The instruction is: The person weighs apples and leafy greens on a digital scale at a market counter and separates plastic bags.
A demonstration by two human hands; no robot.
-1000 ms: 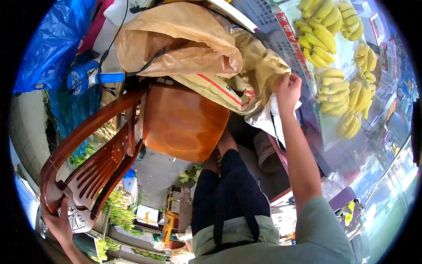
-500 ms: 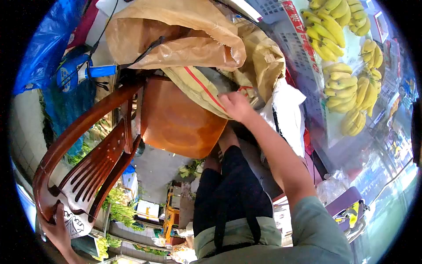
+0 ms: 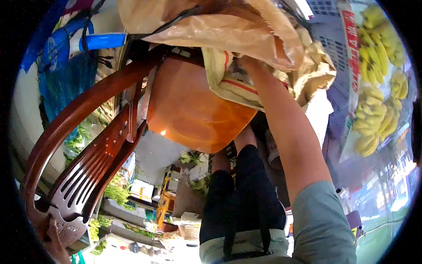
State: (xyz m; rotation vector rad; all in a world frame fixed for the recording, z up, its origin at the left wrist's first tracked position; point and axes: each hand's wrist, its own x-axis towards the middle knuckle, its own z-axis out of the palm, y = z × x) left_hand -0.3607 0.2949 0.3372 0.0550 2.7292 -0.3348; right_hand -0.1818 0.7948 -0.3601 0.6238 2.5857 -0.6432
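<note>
A reddish-brown wooden chair (image 3: 202, 110) with a slatted back stands tilted in view, its glossy seat toward the middle. At the lower left, my left hand (image 3: 55, 240) grips the carved top rail of the chair's back; part of it is cut off by the view's edge. My right hand (image 3: 248, 66) reaches into the mouth of a beige woven sack (image 3: 215, 77) with a red stripe, which overlaps the seat's edge. Its fingers are hidden inside, so what they hold cannot be made out.
Brown paper-like sacking (image 3: 246, 31) lies bunched behind the seat. Bunches of bananas (image 3: 373, 114) rest on a stand at the right. A blue-handled item (image 3: 103, 41) with black cords is at the upper left. Leafy greens (image 3: 116, 191) and a yellow frame (image 3: 166, 198) are below.
My right hand has gone from holding the sack's rim to reaching inside its mouth. The view has shifted, so chair and bananas appear moved. My left hand stays on the chair back.
</note>
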